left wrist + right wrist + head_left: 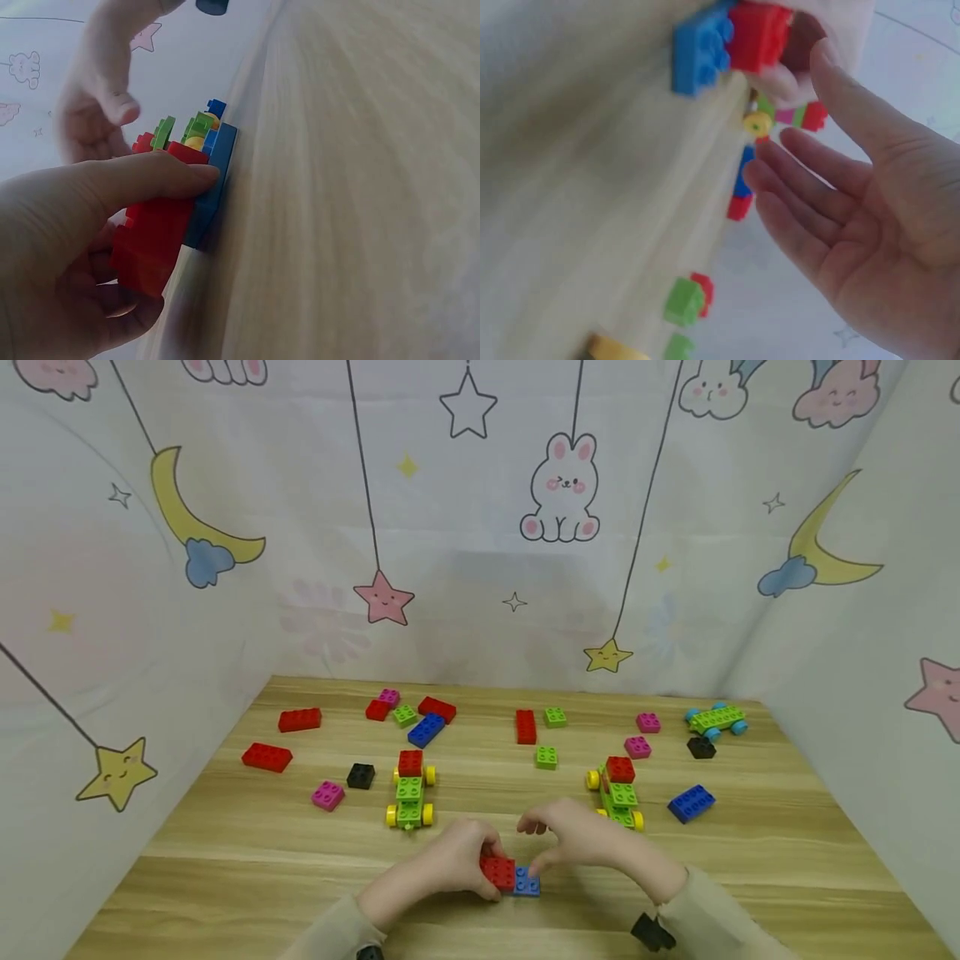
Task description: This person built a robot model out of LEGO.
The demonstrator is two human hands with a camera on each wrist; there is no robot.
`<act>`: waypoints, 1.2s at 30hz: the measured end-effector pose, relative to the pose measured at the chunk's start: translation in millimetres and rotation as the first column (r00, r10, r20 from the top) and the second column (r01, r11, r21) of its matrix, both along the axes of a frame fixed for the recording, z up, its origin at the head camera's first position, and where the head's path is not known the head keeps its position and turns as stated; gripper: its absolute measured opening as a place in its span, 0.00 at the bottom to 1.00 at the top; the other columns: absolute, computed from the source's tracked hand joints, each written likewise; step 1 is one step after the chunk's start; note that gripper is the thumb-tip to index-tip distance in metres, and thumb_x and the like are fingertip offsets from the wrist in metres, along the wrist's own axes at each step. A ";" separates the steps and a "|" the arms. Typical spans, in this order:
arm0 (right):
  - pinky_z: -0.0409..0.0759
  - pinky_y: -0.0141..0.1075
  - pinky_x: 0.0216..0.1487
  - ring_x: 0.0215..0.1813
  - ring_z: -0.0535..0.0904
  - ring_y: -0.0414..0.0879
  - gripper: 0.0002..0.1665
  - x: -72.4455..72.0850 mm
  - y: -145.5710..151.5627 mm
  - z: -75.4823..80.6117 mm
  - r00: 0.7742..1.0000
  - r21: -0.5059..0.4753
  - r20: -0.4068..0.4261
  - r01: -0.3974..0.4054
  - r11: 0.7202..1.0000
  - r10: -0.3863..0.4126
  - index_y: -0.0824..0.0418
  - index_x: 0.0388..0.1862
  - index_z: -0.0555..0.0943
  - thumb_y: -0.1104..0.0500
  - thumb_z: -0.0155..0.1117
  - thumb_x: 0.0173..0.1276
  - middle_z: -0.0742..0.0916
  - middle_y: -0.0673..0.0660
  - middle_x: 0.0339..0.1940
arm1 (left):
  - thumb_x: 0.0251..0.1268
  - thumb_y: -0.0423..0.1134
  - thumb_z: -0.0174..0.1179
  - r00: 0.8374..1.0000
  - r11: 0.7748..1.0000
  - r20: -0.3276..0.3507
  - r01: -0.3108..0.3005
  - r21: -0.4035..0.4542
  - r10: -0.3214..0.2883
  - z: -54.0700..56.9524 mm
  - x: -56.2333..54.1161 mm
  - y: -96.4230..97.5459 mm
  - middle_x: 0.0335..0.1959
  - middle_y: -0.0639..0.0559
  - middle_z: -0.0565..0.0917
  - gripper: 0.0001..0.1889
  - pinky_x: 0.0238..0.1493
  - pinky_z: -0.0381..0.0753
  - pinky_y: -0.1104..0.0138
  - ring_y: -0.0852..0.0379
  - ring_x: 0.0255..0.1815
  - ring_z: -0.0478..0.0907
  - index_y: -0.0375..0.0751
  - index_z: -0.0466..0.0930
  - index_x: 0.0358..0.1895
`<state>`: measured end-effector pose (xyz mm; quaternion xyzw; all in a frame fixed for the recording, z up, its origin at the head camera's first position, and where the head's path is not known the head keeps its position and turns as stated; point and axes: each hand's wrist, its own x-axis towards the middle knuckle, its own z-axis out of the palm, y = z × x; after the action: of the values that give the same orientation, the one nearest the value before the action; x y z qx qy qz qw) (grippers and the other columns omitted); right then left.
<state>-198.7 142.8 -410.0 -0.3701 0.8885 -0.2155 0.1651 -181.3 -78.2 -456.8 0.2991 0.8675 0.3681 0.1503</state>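
Note:
Near the front of the table, my left hand (461,858) grips a red toy brick (498,872) between thumb and fingers. That red brick sits on one part of a blue brick (528,882), whose bare studs stick out to the right. In the left wrist view the thumb presses along the red brick (156,238), right by the blue one (222,154). My right hand (573,837) hovers just right of the two bricks, fingers loosely bent, holding nothing. The right wrist view shows its palm (892,247) and spread thumb.
Beyond the hands stand two toy cars of stacked bricks, one on the left (409,789) and one on the right (619,793), partly behind my right hand. A blue brick (692,803) lies right of it. Several loose bricks and a green wheeled base (716,720) lie farther back.

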 end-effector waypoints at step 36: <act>0.73 0.49 0.66 0.63 0.76 0.59 0.33 -160.4 -14.4 38.2 0.959 0.015 -0.141 0.251 0.968 -0.247 0.69 0.62 0.75 0.60 0.73 0.60 0.81 0.65 0.60 | 0.35 0.37 0.81 0.999 1.000 0.038 -0.016 -0.006 0.017 -6.3 -1.9 -1.3 0.29 0.65 0.81 0.17 0.34 0.74 0.76 0.72 0.30 0.72 0.46 0.85 0.32</act>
<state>-359.1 128.4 -371.9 -0.2666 0.9407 -0.1937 0.0809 -183.2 -79.5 -463.1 0.2843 0.8679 0.3724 0.1649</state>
